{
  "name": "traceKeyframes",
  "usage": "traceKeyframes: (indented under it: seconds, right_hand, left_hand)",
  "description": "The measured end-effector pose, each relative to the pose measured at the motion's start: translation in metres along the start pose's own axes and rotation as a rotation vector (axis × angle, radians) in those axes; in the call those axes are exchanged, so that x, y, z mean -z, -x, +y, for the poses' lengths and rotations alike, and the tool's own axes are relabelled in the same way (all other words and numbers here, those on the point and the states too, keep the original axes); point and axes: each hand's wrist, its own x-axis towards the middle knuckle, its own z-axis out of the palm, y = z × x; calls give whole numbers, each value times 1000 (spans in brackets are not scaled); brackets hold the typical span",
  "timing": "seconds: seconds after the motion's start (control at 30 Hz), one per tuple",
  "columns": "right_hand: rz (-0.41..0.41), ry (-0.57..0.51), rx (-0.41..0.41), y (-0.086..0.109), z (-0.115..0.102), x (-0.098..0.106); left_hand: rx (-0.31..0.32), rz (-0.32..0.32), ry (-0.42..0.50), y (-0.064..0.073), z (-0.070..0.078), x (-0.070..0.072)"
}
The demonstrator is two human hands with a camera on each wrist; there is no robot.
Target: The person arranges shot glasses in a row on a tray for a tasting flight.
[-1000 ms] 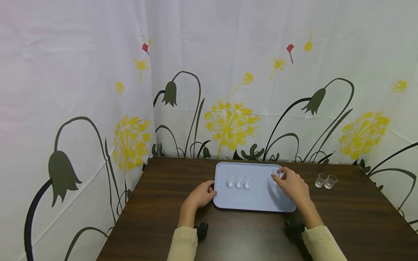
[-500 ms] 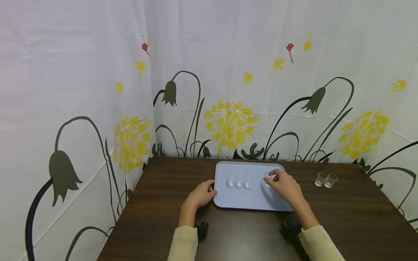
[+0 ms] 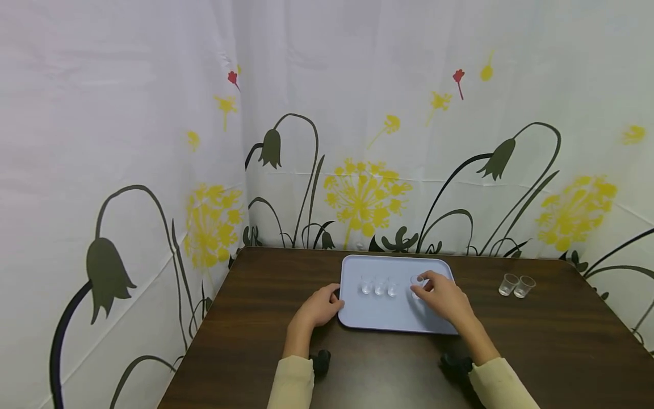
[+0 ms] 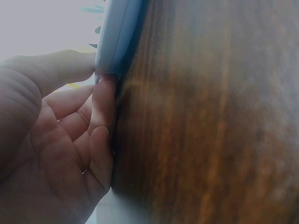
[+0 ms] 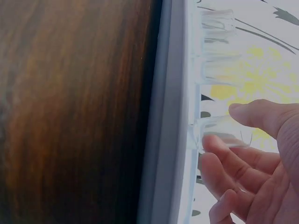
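Note:
A pale blue tray (image 3: 388,318) lies on the dark wooden table. My left hand (image 3: 319,307) holds its left edge; in the left wrist view the thumb is at the rim (image 4: 114,42) and the fingertips are tucked at its underside. On the tray, three clear shot glasses (image 3: 379,288) stand side by side in a row. To the right of them, my right hand (image 3: 443,298) pinches another clear shot glass (image 5: 219,128) between thumb and fingers, low over the tray and upright, partly covered by the fingers in the head view.
Two more shot glasses (image 3: 524,287) stand close together on the table (image 3: 562,335), to the right of the tray. Behind the table's far edge hangs a white curtain (image 3: 327,74) with printed flowers.
My right hand has moved left over the tray with its shot glass, closer to the row of three. My left hand stays at the tray's edge. The head view has shifted slightly.

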Motion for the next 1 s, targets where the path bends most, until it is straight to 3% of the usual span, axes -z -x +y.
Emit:
traceKeyframes:
  seconds: [0.1,0.2,0.3,0.43,0.53,0.63,0.77,0.83,0.9,1.0]
  right_hand:
    - [-15,-19,23,1,1,-2]
    - [-29,-35,27,0,0,-4]
    - [-34,-45,19,-1,-1,-6]
    - [-33,-68,29,-3,-3,-7]
    - [-36,-90,31,-3,-4,-8]
    - [-44,-104,25,-3,-4,-9]
    - [-46,-112,28,-3,-3,-11]
    - [-45,-115,31,-3,-3,-11]
    - [-48,-119,34,-2,-2,-11]
    - [-61,-129,31,-3,-2,-13]
  left_hand:
    - [14,2,-11,-17,-24,-11]
    - [11,7,-12,-28,-40,-18]
    - [11,8,-9,-19,-29,-13]
    - [15,14,9,9,9,4]
    - [20,16,8,21,26,10]
    - [23,10,2,21,26,10]
    - [-21,9,-27,2,1,0]
    - [-27,9,-34,-1,-1,-1]
    - [-22,7,-26,0,1,-1]
    - [15,6,9,16,23,8]
